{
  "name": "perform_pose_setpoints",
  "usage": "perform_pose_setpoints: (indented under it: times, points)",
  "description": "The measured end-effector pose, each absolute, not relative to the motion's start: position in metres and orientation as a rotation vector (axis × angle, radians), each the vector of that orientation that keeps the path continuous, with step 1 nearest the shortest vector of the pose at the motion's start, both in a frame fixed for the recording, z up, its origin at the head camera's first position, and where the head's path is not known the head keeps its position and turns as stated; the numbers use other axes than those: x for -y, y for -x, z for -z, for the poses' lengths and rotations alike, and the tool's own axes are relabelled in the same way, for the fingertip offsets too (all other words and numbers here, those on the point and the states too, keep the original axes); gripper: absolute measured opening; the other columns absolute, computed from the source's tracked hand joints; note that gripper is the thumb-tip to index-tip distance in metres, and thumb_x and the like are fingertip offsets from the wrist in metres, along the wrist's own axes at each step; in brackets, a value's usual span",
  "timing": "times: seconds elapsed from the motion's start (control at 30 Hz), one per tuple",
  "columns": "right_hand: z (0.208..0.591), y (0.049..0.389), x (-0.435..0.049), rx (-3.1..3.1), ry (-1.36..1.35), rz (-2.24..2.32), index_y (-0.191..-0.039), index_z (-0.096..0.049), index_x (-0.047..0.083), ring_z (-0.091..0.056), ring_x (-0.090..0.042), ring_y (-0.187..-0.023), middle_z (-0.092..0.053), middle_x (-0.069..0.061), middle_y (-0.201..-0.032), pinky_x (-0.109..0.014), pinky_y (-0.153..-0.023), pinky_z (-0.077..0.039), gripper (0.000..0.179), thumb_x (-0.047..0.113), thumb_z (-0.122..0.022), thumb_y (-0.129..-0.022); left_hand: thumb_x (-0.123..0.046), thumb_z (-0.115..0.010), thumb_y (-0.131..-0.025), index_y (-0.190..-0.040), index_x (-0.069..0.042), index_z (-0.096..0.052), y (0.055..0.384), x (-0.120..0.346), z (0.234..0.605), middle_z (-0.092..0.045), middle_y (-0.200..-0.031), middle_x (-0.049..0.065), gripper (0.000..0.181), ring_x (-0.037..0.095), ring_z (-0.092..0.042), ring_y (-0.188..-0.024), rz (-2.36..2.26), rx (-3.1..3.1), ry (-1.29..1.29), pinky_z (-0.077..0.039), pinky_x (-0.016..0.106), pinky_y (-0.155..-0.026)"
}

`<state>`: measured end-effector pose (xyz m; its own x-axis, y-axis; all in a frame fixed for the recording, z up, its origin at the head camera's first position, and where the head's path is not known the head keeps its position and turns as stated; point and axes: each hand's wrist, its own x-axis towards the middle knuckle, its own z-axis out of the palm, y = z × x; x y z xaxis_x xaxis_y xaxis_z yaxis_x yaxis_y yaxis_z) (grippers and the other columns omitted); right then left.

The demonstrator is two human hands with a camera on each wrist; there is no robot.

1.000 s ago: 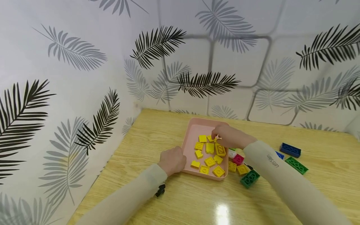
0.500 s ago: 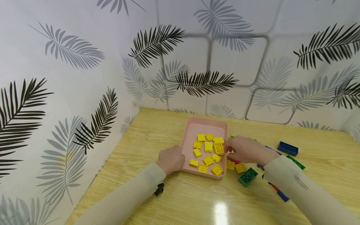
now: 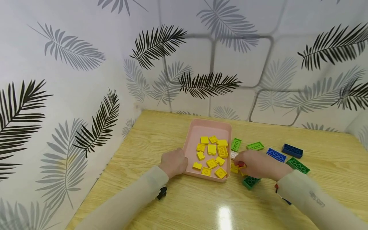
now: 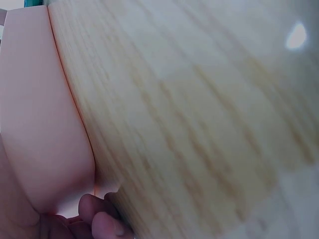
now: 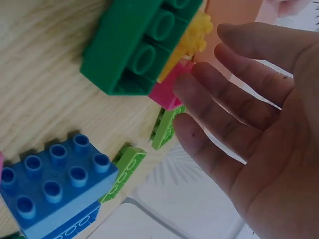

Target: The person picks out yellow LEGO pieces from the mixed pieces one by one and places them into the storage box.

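Observation:
A pink tray (image 3: 207, 131) holds several yellow bricks (image 3: 211, 149) spread over its floor. At its front left corner my left hand (image 3: 173, 163) grips the edge; the left wrist view shows the fingers curled at the tray's lower corner. Just right of the tray, my right hand (image 3: 260, 164) reaches over the loose bricks. In the right wrist view its fingers (image 5: 214, 107) are extended and slightly bent, with nothing plainly held. Close to the fingertips there lie a pink-red brick (image 5: 169, 89), a yellow brick (image 5: 192, 40) and a dark green brick (image 5: 129, 55).
Light green bricks (image 3: 255, 146), a white brick (image 3: 234, 155), a blue brick (image 3: 276, 154), a dark blue brick (image 3: 292, 150) and a green brick (image 3: 298, 165) lie around the right hand. A leaf-patterned curtain (image 3: 195, 105) hangs behind the wooden table (image 3: 195, 204).
My right hand has left the inside of the tray, moving right and toward me to the loose bricks. A yellow brick lies in the tray where it was. The left hand stays at the corner.

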<state>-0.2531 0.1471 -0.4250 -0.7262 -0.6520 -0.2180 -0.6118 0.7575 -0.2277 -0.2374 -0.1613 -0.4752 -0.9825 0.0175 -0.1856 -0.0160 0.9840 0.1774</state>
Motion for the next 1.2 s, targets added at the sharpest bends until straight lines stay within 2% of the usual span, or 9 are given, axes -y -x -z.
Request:
perform_pose_setpoints:
  times: [0.23,0.47,0.83,1.2]
  points:
    - [0.435,0.249,-0.146,-2.725,1.019,0.122,-0.101,-0.072,0.02,-0.055,-0.009,-0.076,-0.07,0.003,-0.103,-0.033,-0.077,-0.057,0.015,0.02,-0.078,-0.087,-0.03,-0.044,-0.102,-0.1,-0.002,-0.058,0.237,0.162,0.475,-0.051,-0.066,0.004,0.031,0.018,-0.051,-0.054,-0.281,-2.943,-0.001,-0.043,0.034,-0.051]
    - [0.44,0.249,-0.143,-2.758,1.071,0.041,-0.103,-0.073,0.019,-0.053,-0.009,-0.071,-0.069,0.003,-0.096,-0.031,-0.072,-0.057,0.019,0.021,-0.081,-0.085,-0.03,-0.044,-0.101,-0.1,-0.002,-0.059,0.236,0.162,0.475,-0.051,-0.066,0.003,0.032,0.018,-0.051,-0.054,-0.279,-2.936,0.007,-0.043,0.034,-0.051]
    - [0.441,0.248,-0.143,-2.772,1.028,0.004,-0.12,-0.069,0.018,-0.059,-0.014,-0.079,-0.07,-0.003,-0.101,-0.041,-0.079,-0.059,0.04,0.009,-0.082,-0.082,-0.03,-0.045,-0.101,-0.098,-0.003,-0.059,0.236,0.161,0.475,-0.052,-0.067,0.003,0.031,0.018,-0.051,-0.054,-0.257,-2.951,0.008,-0.044,0.035,-0.051]
    - [0.448,0.249,-0.146,-2.78,0.994,0.051,-0.127,-0.065,0.017,-0.06,-0.016,-0.081,-0.069,-0.004,-0.102,-0.042,-0.08,-0.058,0.043,0.001,-0.073,-0.088,-0.03,-0.045,-0.1,-0.096,-0.004,-0.059,0.237,0.161,0.474,-0.051,-0.067,0.003,0.03,0.018,-0.05,-0.055,-0.262,-2.943,0.003,-0.044,0.035,-0.051]
